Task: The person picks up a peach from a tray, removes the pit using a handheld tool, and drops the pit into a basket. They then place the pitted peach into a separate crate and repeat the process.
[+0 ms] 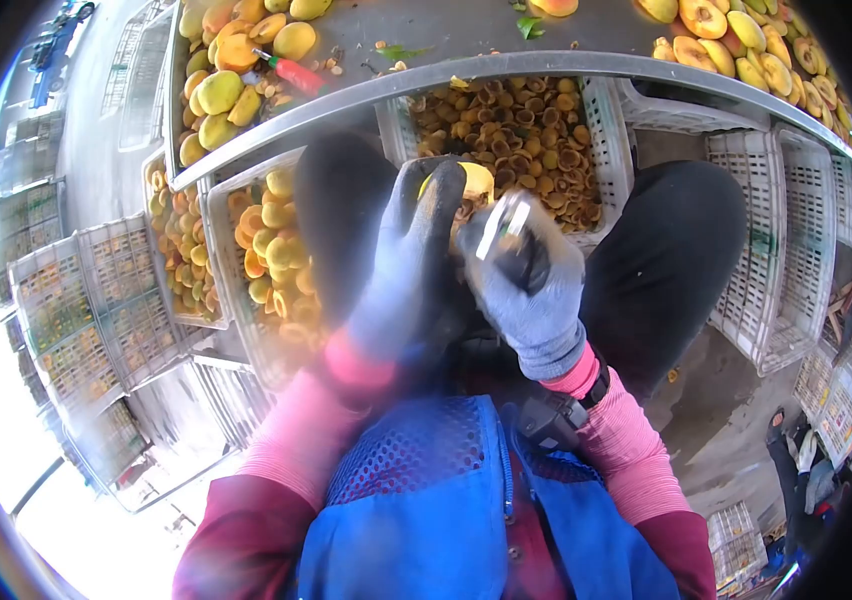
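My left hand (414, 225), in a grey glove with dark fingers, is closed around a yellow peach piece (476, 180) above the crate between my knees. Close beside it, my right hand (536, 290) wears the same kind of glove and is smeared by motion. Its fingers are curled round a tool with shiny metal strips (491, 232); the tool's working end cannot be made out. Below the hands, a white crate (606, 140) holds many brown cup-shaped pit scraps (506, 125).
On the metal table (466, 35) lie whole peaches (218, 92), a red-handled tool (294, 75) and halved peaches (716, 30). A crate of peach halves (281, 240) stands by my left leg. More plastic crates (756, 240) are at right; another person (806, 470) is at lower right.
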`<state>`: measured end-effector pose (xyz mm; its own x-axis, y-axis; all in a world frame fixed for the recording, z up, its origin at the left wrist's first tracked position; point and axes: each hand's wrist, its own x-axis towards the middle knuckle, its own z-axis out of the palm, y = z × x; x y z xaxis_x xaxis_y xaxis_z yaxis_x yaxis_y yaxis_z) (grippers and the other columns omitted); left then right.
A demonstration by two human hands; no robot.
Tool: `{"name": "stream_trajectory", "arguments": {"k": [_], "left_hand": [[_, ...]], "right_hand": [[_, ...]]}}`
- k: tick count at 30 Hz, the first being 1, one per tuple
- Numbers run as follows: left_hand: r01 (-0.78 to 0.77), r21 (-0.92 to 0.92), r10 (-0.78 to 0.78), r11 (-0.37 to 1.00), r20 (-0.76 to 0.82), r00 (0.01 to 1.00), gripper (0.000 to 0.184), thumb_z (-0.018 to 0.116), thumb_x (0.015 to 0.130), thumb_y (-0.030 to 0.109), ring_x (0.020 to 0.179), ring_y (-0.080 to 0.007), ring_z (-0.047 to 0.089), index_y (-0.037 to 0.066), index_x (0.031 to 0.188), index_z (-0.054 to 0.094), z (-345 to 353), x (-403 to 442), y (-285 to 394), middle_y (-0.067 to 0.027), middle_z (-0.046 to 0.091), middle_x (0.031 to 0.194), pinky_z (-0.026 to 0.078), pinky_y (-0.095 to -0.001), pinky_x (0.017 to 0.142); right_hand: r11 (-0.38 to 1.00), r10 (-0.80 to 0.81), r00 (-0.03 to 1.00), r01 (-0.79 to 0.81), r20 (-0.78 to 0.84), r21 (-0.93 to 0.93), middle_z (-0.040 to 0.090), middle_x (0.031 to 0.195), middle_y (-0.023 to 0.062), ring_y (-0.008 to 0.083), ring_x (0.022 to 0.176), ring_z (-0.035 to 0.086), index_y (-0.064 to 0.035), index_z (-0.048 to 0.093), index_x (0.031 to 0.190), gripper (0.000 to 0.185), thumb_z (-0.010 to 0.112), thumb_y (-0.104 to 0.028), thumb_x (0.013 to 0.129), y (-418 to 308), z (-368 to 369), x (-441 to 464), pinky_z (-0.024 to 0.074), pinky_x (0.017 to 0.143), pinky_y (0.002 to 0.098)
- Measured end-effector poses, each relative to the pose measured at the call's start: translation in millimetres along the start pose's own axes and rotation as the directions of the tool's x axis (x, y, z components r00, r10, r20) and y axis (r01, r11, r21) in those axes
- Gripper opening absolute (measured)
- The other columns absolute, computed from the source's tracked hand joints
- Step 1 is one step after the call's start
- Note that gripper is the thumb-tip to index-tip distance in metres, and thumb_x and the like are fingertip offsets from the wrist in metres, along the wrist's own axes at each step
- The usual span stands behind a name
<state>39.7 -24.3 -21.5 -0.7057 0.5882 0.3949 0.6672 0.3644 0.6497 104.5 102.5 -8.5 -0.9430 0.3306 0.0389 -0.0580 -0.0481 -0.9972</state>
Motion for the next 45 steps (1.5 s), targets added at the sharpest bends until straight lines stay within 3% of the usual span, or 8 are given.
{"name": "stream_trajectory", "arguments": {"k": [2,4,8,14,19,24,30,45], "left_hand": [[0.093,-0.111,-0.091,0.989,0.024,0.996,0.066,0.066,0.068,0.001,0.090,-0.0343,0.055,0.000,0.128,0.040,1,2,-1,-0.0213,0.053,0.107,0.048,-0.0400,0.075],[0.318,-0.346,-0.309,0.883,0.084,0.947,0.059,0.066,0.073,0.004,0.091,-0.0290,0.056,0.001,0.127,0.043,-1,5,4,-0.0180,0.055,0.108,0.048,-0.0360,0.077],[0.590,-0.777,-0.711,0.219,0.287,0.642,0.030,0.055,0.093,0.015,0.094,-0.0117,0.054,0.001,0.119,0.052,1,18,32,-0.0058,0.059,0.104,0.043,-0.0251,0.086],[0.439,-0.861,-0.721,0.257,0.132,0.680,0.028,0.053,0.094,0.016,0.094,-0.0121,0.055,0.001,0.118,0.051,15,14,30,-0.0071,0.058,0.104,0.045,-0.0253,0.084],[0.319,-0.390,-0.363,0.864,-0.042,0.931,0.031,0.049,0.094,0.006,0.090,-0.0276,0.059,0.004,0.124,0.043,9,-3,-1,-0.0189,0.054,0.109,0.052,-0.0350,0.076],[0.103,-0.072,-0.114,0.992,-0.175,0.978,0.027,0.048,0.094,0.006,0.087,-0.0290,0.061,0.005,0.121,0.047,12,1,1,-0.0220,0.054,0.111,0.052,-0.0357,0.078],[0.400,-0.708,-0.679,0.582,-0.151,0.718,0.023,0.051,0.095,0.015,0.087,-0.0175,0.060,-0.001,0.112,0.053,17,11,32,-0.0135,0.060,0.099,0.050,-0.0286,0.075],[0.437,-0.424,-0.514,0.793,-0.081,0.854,0.023,0.056,0.092,0.021,0.070,-0.0094,0.054,-0.002,0.095,0.059,15,7,11,-0.0076,0.058,0.081,0.043,-0.0243,0.063]], "right_hand": [[0.976,-0.010,0.996,-0.009,-0.089,-0.216,0.059,0.073,0.0075,0.0123,0.064,0.058,-0.0030,0.057,0.088,0.014,0.066,0.000,0.078,1,-8,8,0.0460,0.058,0.0274],[0.910,0.366,0.927,-0.339,-0.077,0.240,0.058,0.072,0.0040,0.0079,0.057,0.055,-0.0030,0.055,0.090,0.012,0.064,-0.004,0.083,-11,-10,13,0.0426,0.048,0.0236],[0.977,0.214,0.972,-0.212,-0.092,0.038,0.058,0.071,0.0066,0.0091,0.053,0.056,-0.0023,0.054,0.089,0.012,0.063,-0.005,0.083,-6,-10,13,0.0424,0.047,0.0240],[0.996,-0.039,0.999,0.040,0.022,-0.081,0.059,0.073,0.0095,0.0164,0.064,0.060,-0.0016,0.056,0.087,0.013,0.066,-0.006,0.080,2,-3,0,0.0462,0.058,0.0302],[0.883,0.318,0.948,-0.301,0.011,0.361,0.060,0.081,0.0119,0.0253,0.073,0.061,-0.0005,0.058,0.098,0.019,0.063,-0.001,0.079,-4,0,-12,0.0472,0.066,0.0314],[0.961,0.119,0.988,-0.088,0.102,-0.262,0.060,0.081,0.0190,0.0340,0.076,0.061,0.0017,0.054,0.101,0.023,0.057,-0.017,0.089,8,-3,-19,0.0458,0.063,0.0368],[0.986,0.106,0.990,-0.091,0.097,-0.141,0.060,0.084,0.0212,0.0355,0.078,0.061,0.0030,0.052,0.104,0.033,0.053,-0.028,0.092,6,6,-19,0.0455,0.066,0.0387],[0.877,0.432,0.833,-0.478,0.345,0.057,0.062,0.092,0.0185,0.0248,0.082,0.060,0.0028,0.053,0.110,0.035,0.055,-0.026,0.091,40,-10,-23,0.0456,0.072,0.0348]]}}
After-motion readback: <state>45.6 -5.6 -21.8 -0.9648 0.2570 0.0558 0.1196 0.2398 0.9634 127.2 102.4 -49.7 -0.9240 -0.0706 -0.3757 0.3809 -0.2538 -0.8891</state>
